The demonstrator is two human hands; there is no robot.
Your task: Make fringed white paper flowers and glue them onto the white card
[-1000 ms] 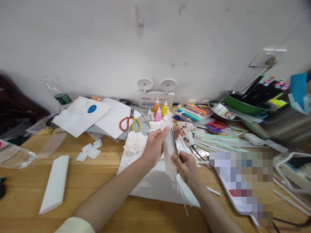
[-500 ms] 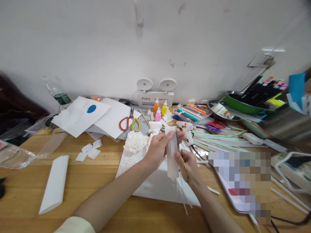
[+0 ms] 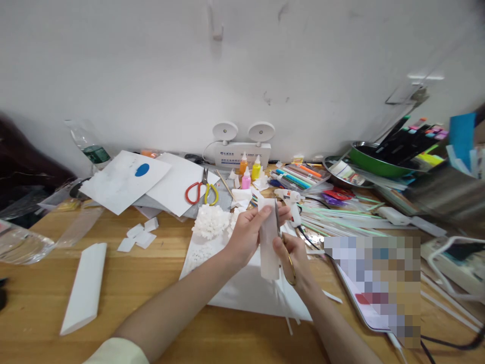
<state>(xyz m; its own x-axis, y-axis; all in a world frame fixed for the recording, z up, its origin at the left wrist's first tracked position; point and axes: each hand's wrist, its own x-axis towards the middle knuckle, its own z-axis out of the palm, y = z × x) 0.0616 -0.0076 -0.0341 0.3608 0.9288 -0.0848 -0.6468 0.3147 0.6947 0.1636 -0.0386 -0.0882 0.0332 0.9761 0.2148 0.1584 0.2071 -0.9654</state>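
Note:
My left hand pinches a long white strip of folded paper between thumb and fingers, holding it upright over the table. In my right hand is a pair of scissors with gold handles, the blades lying along the strip's right edge. Thin white slivers hang or lie just below the strip. Underneath is a white sheet, with a cluster of white paper pieces at its upper left. How far the blades are parted cannot be made out.
Red-and-yellow-handled scissors lie behind on papers. A hot glue gun sits just beyond my hands, near small paint bottles. At right is a tablet-like device with a cable; at left, a folded white paper roll and several small white squares.
Almost nothing differs. Both hands keep the paper strip and scissors in nearly the same place, and the slivers below have shifted slightly.

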